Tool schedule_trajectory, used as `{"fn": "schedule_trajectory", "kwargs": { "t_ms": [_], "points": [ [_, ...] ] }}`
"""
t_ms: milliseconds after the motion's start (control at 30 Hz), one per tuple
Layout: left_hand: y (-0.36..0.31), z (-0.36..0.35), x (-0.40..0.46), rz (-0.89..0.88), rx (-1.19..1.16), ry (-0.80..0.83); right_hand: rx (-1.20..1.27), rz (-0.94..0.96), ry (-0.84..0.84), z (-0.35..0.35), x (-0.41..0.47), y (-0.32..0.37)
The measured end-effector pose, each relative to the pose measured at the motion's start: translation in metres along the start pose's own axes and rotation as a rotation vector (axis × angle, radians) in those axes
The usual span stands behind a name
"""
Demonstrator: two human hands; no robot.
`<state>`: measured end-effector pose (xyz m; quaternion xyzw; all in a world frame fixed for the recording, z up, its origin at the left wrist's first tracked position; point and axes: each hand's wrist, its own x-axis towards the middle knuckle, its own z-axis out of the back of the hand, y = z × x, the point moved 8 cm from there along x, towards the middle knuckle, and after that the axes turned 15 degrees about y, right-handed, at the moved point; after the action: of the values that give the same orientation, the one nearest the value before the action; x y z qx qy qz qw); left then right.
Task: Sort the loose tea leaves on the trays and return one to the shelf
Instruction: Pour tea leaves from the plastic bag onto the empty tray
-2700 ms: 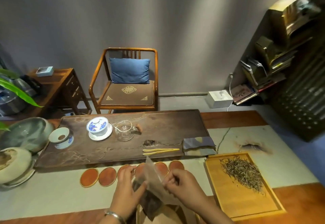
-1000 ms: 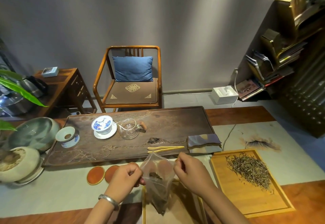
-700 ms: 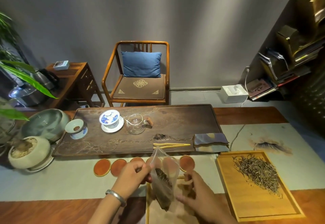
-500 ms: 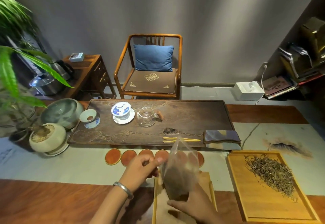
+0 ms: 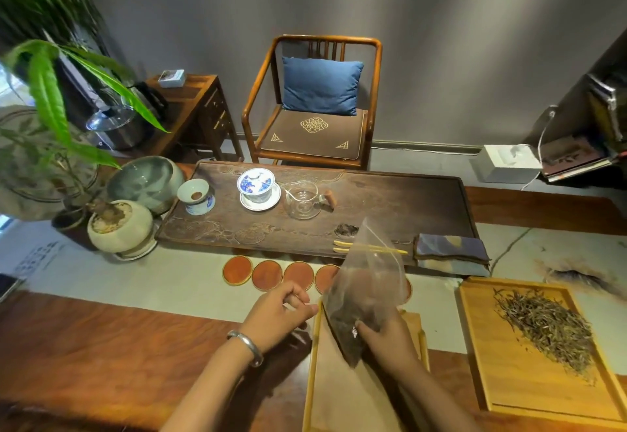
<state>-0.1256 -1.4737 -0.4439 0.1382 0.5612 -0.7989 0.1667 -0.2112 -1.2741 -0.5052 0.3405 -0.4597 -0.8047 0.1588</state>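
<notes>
Table (image 5: pixel 101 346): wood surface with a pale runner, extending under and beyond both hands.
Dark tea board (image 5: pixel 390 204): lies beyond both hands; carries a blue-and-white lidded cup (image 5: pixel 256 185), a glass pitcher (image 5: pixel 302 199) and a pair of pale tongs (image 5: pixel 342 246).
Right tray (image 5: pixel 502 384): light wood, to the right of the right hand, apart from it; a heap of loose tea leaves (image 5: pixel 546 324) lies on its far half.
Near tray (image 5: pixel 314 363): light wood, directly under the right hand, just right of the left hand.
Plastic bag (image 5: pixel 368 285): clear, tilted, its dark contents gathered in the lower part; held above the near tray.
Coasters (image 5: pixel 268 275): round, reddish, in a row just beyond the left hand; partly hidden behind the bag.
Right hand (image 5: pixel 386 336): grips the bag at its lower end, fingers curled round it.
Left hand (image 5: pixel 276 314): loosely curled, holding nothing, just left of the bag and not touching it; a metal bracelet (image 5: pixel 247 345) on the wrist.
</notes>
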Motion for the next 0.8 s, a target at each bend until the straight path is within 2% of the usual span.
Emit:
{"fn": "schedule_trajectory", "kwargs": {
  "t_ms": [300, 567, 800],
  "points": [
    [0.004, -0.017, 0.006, 0.049, 0.014, 0.143, 0.186, 0.070, 0.132, 0.050, -0.031, 0.044],
    [-0.005, -0.059, -0.009, -0.015, -0.065, 0.403, 0.378, 0.057, 0.279, 0.032, -0.055, 0.038],
    [0.029, -0.087, -0.023, 0.071, -0.079, 0.458, 0.405, -0.060, 0.213, 0.013, -0.076, 0.005]
  ]
}}
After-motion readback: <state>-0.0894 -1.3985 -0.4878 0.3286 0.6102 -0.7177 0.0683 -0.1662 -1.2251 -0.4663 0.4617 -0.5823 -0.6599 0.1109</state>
